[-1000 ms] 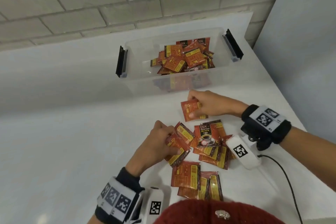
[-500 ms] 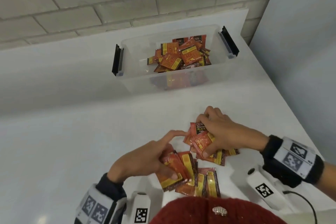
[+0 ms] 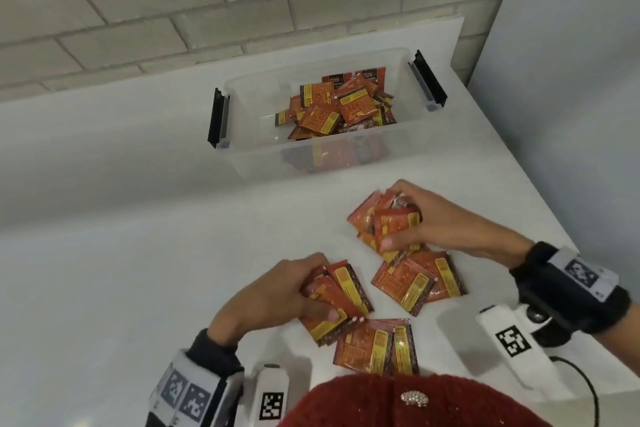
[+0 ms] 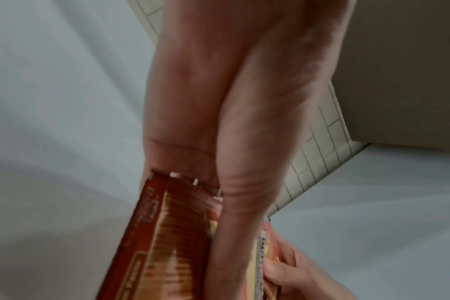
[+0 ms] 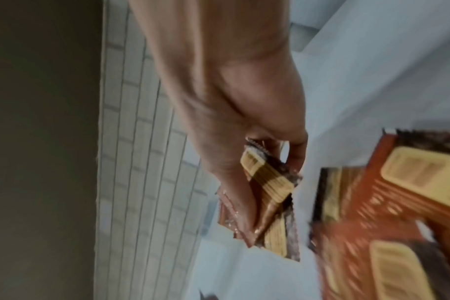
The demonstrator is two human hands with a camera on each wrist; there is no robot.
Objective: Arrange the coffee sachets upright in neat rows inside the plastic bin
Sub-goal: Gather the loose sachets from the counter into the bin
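Note:
A clear plastic bin (image 3: 256,163) with black side latches stands at the back of the white table, holding a loose heap of red and yellow coffee sachets (image 3: 341,107) towards its right side. My right hand (image 3: 412,218) grips a bunch of sachets (image 3: 391,222) just above the table; the right wrist view shows that bunch (image 5: 267,194) between thumb and fingers. My left hand (image 3: 298,291) grips a smaller stack of sachets (image 3: 343,298), also seen in the left wrist view (image 4: 167,239). More sachets lie loose on the table (image 3: 415,281) between and below my hands (image 3: 377,347).
A brick wall (image 3: 173,3) runs behind the table, and a grey panel (image 3: 571,80) closes the right side. The table's right edge (image 3: 540,191) slants close to my right forearm. Bare white tabletop (image 3: 121,253) spreads to the left.
My right hand came back from near the bin, gathered sachets from the pile and now lifts a bunch clear of it. My left hand closed round its stack and drew it left.

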